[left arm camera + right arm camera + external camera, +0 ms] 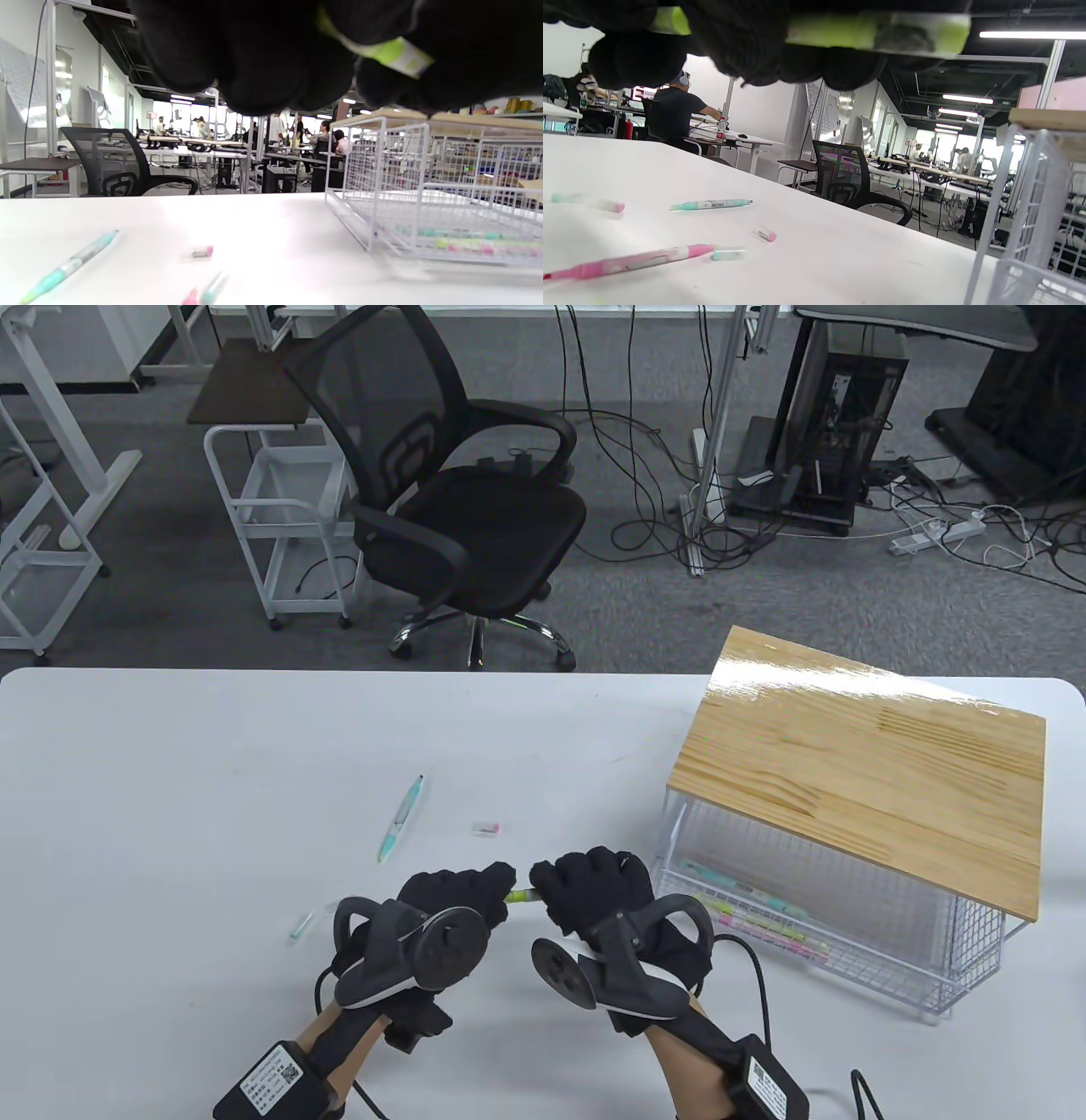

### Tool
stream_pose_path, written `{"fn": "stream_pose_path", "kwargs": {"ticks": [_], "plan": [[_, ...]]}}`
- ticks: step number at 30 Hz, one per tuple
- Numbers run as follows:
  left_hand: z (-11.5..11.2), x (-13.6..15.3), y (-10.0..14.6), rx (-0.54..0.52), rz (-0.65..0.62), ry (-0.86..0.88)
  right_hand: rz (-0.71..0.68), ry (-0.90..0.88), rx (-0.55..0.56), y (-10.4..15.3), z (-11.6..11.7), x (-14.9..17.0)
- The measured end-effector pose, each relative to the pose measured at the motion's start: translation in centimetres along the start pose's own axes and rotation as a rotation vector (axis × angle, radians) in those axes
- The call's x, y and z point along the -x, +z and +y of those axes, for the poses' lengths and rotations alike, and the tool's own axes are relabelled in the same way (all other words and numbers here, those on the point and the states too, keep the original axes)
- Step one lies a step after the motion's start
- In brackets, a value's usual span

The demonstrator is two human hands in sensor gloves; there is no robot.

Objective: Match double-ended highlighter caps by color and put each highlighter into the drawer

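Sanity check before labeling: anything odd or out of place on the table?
Mostly normal. A pink highlighter lies with a teal cap at its tip, a colour mismatch. A loose pink cap sits alone mid-table. Both hands hold the green highlighter.

Drawer right of hands; highlighter behind.

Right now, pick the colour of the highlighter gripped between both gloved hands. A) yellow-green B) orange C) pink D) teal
A: the yellow-green highlighter spans the gap between the left hand and the right hand, and both wrist views show the same yellow-green barrel under the fingers, while the teal highlighter lies loose on the table.
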State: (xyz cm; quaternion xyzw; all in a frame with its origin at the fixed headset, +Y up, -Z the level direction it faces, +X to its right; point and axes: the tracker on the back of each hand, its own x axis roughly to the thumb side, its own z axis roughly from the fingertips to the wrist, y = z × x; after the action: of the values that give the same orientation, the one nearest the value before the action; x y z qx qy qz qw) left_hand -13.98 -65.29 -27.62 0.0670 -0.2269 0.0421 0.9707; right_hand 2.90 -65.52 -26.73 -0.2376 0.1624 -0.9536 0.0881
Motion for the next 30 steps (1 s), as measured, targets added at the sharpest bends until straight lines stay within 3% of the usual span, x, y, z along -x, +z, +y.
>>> {"fn": "stream_pose_path", "kwargs": {"ticks": [14,21,25,30], "plan": [[-0.5,0.3,0.0,-0.032,0.006,0.09,-0.029,0.007,0.039,0.1,0.1,-0.3],[-1.1,0.5,-0.4,-0.019,0.008,0.089,-0.009,0.014,-0.005,-0.1,0.2,-0.2],[-1.4,0.4,-0.7,-0.003,0.01,0.075,0.022,-0.046,-0.112,-0.4,0.4,0.3],[-1.1,0.5,-0.8,-0.036,-0.001,0.153,0.062,-0.076,-0.122,-0.1,-0.5,2.1]]}}
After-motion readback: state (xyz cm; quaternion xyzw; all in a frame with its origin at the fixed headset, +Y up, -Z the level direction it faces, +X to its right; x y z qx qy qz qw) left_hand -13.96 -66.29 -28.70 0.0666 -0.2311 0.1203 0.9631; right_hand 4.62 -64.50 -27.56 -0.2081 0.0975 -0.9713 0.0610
